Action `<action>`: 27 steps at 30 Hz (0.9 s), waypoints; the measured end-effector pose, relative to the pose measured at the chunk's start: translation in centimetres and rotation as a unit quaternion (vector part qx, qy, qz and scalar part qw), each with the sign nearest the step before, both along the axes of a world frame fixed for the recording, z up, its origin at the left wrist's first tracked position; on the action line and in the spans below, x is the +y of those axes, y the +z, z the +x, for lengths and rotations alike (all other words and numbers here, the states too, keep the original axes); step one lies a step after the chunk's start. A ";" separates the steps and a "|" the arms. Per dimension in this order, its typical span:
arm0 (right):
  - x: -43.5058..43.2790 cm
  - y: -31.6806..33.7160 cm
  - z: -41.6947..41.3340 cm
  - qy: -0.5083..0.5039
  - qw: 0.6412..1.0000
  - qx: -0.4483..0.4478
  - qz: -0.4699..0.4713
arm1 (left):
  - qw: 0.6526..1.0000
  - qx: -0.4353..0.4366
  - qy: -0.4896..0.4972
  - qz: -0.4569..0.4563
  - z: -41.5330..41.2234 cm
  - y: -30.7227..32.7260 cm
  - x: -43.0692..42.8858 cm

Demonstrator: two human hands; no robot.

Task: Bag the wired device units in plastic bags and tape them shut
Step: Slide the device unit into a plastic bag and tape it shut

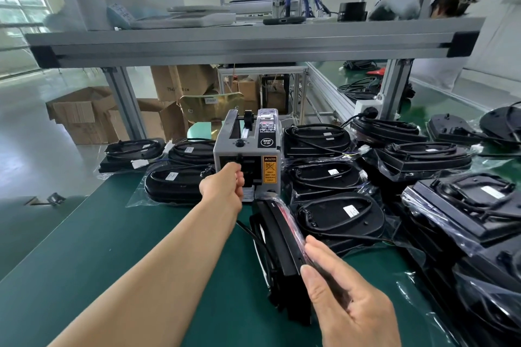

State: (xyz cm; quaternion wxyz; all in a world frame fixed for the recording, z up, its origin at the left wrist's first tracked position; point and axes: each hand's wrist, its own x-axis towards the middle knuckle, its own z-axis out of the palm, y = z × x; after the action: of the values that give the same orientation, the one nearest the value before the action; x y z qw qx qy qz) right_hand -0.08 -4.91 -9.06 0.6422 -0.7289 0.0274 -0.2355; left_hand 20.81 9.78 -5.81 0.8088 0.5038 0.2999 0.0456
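Observation:
A grey automatic tape dispenser (248, 149) stands mid-table. My left hand (225, 186) reaches to its front outlet, fingers pinched there; whether tape is between them I cannot tell. My right hand (341, 287) grips a black wired device unit in a clear plastic bag (279, 242), held on edge on the green mat just in front of the dispenser. Several bagged black units (338, 217) with coiled cables lie right of the dispenser, and more bagged units (174, 183) lie to its left.
The green table mat (112, 248) spreads out at the front left. An aluminium shelf beam (253, 42) crosses overhead on posts. Stacked units (473, 214) crowd the right side. Cardboard boxes (81, 115) sit on the floor beyond. A person's head (454, 0) shows at the far right.

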 end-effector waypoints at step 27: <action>-1.0 1.7 -0.5 0.092 0.993 0.064 0.049 | 0.842 -0.132 -0.448 0.269 -15.1 3.5 -0.7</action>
State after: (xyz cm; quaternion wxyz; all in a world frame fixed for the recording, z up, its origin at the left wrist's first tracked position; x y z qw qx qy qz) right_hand -0.54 -5.91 -7.41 0.6930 -0.7095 0.0127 -0.1271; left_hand 5.69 9.06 -2.32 0.6061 0.7700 -0.0920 -0.1770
